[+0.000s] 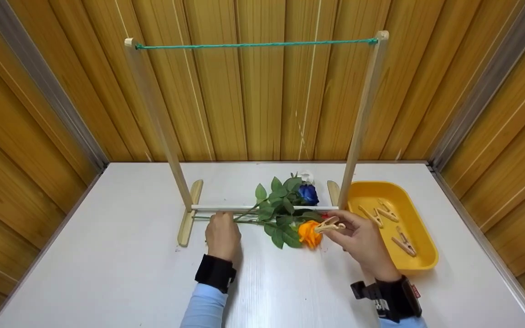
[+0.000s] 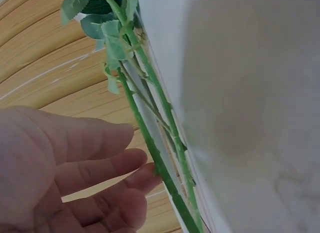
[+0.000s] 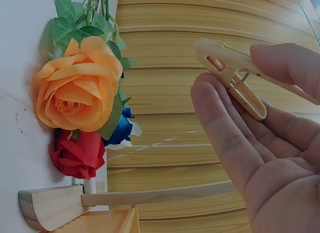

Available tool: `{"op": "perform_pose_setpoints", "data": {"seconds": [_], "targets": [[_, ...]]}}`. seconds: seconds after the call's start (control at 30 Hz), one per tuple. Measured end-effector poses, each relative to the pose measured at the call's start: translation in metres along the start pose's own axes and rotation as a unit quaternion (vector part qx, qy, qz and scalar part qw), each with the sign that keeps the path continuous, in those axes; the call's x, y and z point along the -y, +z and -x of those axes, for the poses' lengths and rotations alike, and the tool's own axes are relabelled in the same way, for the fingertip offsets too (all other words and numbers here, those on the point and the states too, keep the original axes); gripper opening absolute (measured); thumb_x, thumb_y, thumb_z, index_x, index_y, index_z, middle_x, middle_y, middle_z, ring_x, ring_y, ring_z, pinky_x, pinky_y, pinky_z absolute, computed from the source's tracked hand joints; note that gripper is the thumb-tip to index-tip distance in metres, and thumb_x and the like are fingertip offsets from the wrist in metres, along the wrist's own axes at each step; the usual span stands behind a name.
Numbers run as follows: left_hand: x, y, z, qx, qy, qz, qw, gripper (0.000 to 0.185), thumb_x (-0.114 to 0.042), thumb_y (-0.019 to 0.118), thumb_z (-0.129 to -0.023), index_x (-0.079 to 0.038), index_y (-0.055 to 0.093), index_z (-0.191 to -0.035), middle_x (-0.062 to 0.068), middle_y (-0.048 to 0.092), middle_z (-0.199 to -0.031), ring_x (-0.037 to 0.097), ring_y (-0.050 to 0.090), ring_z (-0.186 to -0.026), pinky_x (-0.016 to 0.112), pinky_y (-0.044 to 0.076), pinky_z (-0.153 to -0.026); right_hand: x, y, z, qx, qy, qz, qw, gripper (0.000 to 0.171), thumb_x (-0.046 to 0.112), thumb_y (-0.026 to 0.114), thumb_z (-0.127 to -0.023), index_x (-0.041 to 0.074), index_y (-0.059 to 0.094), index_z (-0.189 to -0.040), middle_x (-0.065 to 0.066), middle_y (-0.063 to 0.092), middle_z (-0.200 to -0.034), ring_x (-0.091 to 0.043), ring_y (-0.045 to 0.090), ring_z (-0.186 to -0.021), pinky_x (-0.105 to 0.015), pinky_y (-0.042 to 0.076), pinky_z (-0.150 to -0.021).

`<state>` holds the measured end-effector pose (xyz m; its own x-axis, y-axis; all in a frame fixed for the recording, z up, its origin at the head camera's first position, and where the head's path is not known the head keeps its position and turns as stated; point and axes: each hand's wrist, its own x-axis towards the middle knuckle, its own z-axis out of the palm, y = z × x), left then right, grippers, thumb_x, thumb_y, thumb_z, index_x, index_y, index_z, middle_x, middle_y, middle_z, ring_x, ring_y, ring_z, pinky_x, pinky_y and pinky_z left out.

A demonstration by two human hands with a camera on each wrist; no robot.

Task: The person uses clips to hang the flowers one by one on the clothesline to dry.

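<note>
My right hand [image 1: 362, 239] pinches a peg [image 1: 329, 225] beside the orange rose [image 1: 308, 233]. My left hand [image 1: 222, 235], fingers [image 2: 100, 168] relaxed, touches the stems [image 2: 160, 158] lying on the bench [image 1: 107, 273].

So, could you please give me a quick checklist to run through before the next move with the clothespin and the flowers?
1. Clothespin held in the right hand: ok, pinched between thumb and fingers.
2. Left hand has a grip on the flower stems: not ok; the left wrist view shows open fingers beside them.
3. Green string stretched between the rack's posts: ok, nothing hanging on it.
4. Flowers within reach: ok; the orange rose lies next to the clothespin.
5. Spare clothespins in the yellow tray: ok, several there.
6. Stems separated from one another: cannot tell.
</note>
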<state>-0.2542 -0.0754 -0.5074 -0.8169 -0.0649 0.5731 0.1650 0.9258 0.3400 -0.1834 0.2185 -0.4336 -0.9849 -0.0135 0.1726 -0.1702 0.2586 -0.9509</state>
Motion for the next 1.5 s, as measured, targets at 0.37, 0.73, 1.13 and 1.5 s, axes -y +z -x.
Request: {"op": "perform_pose_setpoints", "data": {"seconds": [0.37, 0.73, 1.13, 1.5], "targets": [[0.005, -0.001, 0.000, 0.023, -0.022, -0.010, 0.9994, 0.010, 0.015, 0.070, -0.076, 0.005, 0.070, -0.074, 0.020, 0.065, -0.074, 0.038, 0.065, -0.068, 0.048, 0.056, -0.057, 0.001, -0.001, 0.001, 0.002, 0.010, -0.007, 1.000, 0.042, -0.008, 0.077, -0.087, -0.004, 0.068, -0.128, -0.020, 0.069, -0.109, -0.020, 0.075, -0.093, -0.020, 0.056, -0.068], [0.001, -0.007, -0.004, 0.033, -0.040, 0.034, 0.9981, 0.021, 0.018, 0.064, -0.079, 0.001, 0.071, -0.067, 0.015, 0.058, -0.073, 0.037, 0.066, -0.068, 0.050, 0.056, -0.057, 0.000, 0.000, 0.000, 0.004, 0.000, 0.009, 1.000, 0.043, -0.006, 0.078, -0.087, -0.005, 0.067, -0.129, -0.018, 0.069, -0.108, -0.023, 0.075, -0.095, -0.024, 0.059, -0.082], [0.001, -0.013, -0.012, -0.030, 0.005, 0.049, 0.9983, 0.011, 0.012, 0.071, -0.082, 0.004, 0.069, -0.074, 0.015, 0.054, -0.074, 0.037, 0.062, -0.065, 0.049, 0.053, -0.058, 0.001, -0.003, 0.001, 0.001, 0.005, 0.018, 1.000, 0.041, 0.002, 0.080, -0.088, 0.000, 0.070, -0.128, -0.017, 0.070, -0.111, -0.022, 0.075, -0.095, -0.019, 0.056, -0.067], [-0.003, -0.032, -0.018, -0.045, 0.022, 0.081, 0.9954, 0.008, 0.009, 0.074, -0.084, 0.003, 0.069, -0.081, 0.013, 0.054, -0.080, 0.033, 0.063, -0.072, 0.046, 0.054, -0.063, 0.001, -0.011, 0.002, 0.005, -0.006, 0.027, 1.000, 0.042, 0.002, 0.078, -0.090, -0.001, 0.068, -0.130, -0.016, 0.072, -0.108, -0.022, 0.076, -0.089, -0.027, 0.055, -0.055]]}}
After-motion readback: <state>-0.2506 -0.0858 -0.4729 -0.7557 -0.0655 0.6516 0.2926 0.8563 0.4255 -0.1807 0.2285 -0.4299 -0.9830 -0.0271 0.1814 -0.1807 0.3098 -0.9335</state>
